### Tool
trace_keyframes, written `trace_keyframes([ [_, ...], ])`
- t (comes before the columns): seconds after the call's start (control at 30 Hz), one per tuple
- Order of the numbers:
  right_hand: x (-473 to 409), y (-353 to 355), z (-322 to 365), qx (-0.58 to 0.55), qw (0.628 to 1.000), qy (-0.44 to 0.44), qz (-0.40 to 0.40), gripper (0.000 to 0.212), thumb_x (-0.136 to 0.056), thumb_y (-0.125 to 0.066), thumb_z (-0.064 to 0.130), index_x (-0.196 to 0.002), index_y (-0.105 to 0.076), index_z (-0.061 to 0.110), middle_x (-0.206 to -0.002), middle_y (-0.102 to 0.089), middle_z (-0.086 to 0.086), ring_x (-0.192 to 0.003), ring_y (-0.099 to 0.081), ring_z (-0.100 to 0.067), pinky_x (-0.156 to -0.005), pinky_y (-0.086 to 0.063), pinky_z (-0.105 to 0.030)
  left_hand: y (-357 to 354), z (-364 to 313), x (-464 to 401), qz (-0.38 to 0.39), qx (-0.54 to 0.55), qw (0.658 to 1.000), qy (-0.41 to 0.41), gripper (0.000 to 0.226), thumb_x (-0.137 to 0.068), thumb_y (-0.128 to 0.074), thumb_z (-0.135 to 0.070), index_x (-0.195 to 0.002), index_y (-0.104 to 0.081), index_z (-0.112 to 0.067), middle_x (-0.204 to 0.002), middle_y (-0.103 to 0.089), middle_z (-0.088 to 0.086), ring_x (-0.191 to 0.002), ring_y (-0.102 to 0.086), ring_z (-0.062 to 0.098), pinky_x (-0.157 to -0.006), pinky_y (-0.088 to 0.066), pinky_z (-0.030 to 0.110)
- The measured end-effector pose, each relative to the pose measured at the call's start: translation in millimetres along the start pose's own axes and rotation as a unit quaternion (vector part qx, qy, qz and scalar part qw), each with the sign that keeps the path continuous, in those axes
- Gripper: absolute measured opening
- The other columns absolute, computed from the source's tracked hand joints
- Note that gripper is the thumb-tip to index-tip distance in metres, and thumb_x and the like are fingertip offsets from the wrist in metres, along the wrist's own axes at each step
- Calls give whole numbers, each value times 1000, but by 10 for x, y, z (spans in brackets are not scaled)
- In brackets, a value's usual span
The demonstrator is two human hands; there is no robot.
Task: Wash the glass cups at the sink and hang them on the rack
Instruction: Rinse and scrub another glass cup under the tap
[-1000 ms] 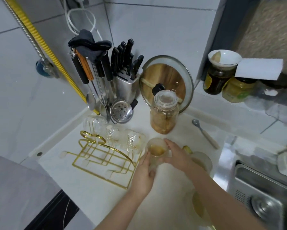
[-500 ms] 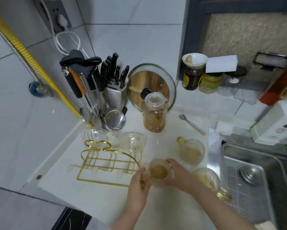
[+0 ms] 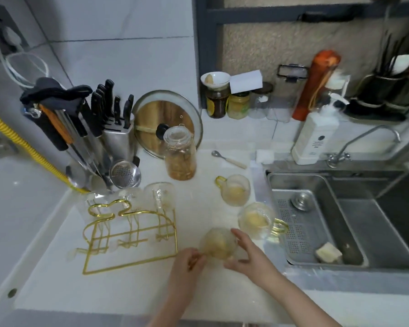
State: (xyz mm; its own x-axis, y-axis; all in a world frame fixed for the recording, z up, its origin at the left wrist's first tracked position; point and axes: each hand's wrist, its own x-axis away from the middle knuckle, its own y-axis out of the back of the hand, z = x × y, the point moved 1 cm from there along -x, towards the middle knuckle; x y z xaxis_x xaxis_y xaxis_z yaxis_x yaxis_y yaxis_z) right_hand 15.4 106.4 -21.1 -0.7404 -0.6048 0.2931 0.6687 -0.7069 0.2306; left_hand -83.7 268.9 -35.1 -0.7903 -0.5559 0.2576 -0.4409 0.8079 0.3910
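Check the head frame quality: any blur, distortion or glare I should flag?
Head view: motion blur smears the left hand, the right hand and the clear glass cup with yellowish residue between them; wide-angle distortion bends the dark window frame and white counter edge; soft even light, no harsh glare, mild sheen on the steel sink.

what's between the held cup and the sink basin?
Head view: one more glass cup with yellowish residue and a gold handle stands between the held cup and the sink, near the counter's edge.
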Motion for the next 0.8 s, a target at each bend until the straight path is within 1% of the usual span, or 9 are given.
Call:
trace_keyframes([
  [0.07, 153, 123, 4, -11, 999, 7, -37, 74, -74, -80, 18, -124, -35, 48, -132, -44, 19, -121, -37, 15, -97, -50, -32, -94, -126, 53, 11, 38, 999, -12, 19, -86, -67, -12, -93, -59, -28, -100, -62, -4, -90, -60, 9, -71, -42, 4],
  [0.13, 323, 289, 7, -19, 997, 18, -74, 74, -73, -81, 22, -126, -37, 49, -136, -44, 23, -127, -36, 13, -102, -46, -35, -225, -280, 115, 39, 66, 997, -24, 18, -87, -65, -12, -99, -62, -26, -105, -64, -8, -95, -61, 4, -75, -44, 4],
  [0.23, 592, 598, 24, -32, 991, 35, -128, 75, -72, -82, 21, -129, -39, 47, -138, -42, 26, -128, -36, 15, -103, -44, -32, -480, -565, 214, 76, 92, 991, -58, 13, -87, -66, -9, -92, -66, -21, -101, -68, -12, -87, -62, -7, -73, -45, 5],
  [0.3, 776, 841, 20, -44, 987, 42, -152, 74, -73, -81, 15, -131, -43, 40, -137, -46, 20, -125, -42, 12, -99, -47, -27, -693, -757, 281, 111, 90, 987, -76, 12, -85, -67, -6, -82, -66, -18, -94, -69, -16, -79, -61, -10, -69, -42, 3],
  [0.4, 1062, 1271, -84, -43, 979, 44, -195, 72, -73, -81, 18, -132, -44, 38, -134, -47, 15, -126, -43, 6, -100, -46, -22, -1099, -1005, 382, 161, 84, 978, -100, 9, -82, -70, -8, -87, -68, -14, -88, -70, -12, -70, -58, -12, -65, -42, 3],
  [0.53, 1395, 1933, -339, -44, 968, 33, -245, 69, -69, -80, 31, -128, -45, 42, -129, -46, 13, -122, -46, 2, -96, -46, -16, -1773, -1339, 518, 219, 50, 967, -123, 10, -83, -70, -11, -82, -68, -21, -74, -68, -15, -68, -60, -6, -63, -48, 13],
  [0.63, 1545, 2469, -554, -53, 962, 37, -264, 68, -70, -79, 29, -128, -44, 38, -127, -45, 12, -115, -48, 7, -88, -44, -6, -2380, -1557, 568, 233, 15, 965, -117, 4, -84, -70, -20, -84, -68, -23, -84, -71, -1, -81, -68, 17, -77, -57, 36],
  [0.73, 1577, 3060, -744, -51, 961, 30, -269, 68, -63, -79, 42, -122, -46, 41, -125, -47, 9, -113, -54, -1, -94, -48, -18, -3028, -1799, 617, 207, 16, 973, -96, 4, -84, -70, -20, -83, -66, -22, -80, -72, 2, -77, -70, 21, -79, -58, 44],
  [0.8, 1574, 3441, -851, -45, 959, 34, -279, 64, -64, -84, 37, -118, -50, 36, -118, -56, 6, -106, -61, -2, -90, -51, -21, -3436, -1968, 631, 189, 12, 978, -92, 5, -84, -69, -22, -82, -65, -22, -78, -70, -1, -75, -68, 18, -77, -58, 42],
])
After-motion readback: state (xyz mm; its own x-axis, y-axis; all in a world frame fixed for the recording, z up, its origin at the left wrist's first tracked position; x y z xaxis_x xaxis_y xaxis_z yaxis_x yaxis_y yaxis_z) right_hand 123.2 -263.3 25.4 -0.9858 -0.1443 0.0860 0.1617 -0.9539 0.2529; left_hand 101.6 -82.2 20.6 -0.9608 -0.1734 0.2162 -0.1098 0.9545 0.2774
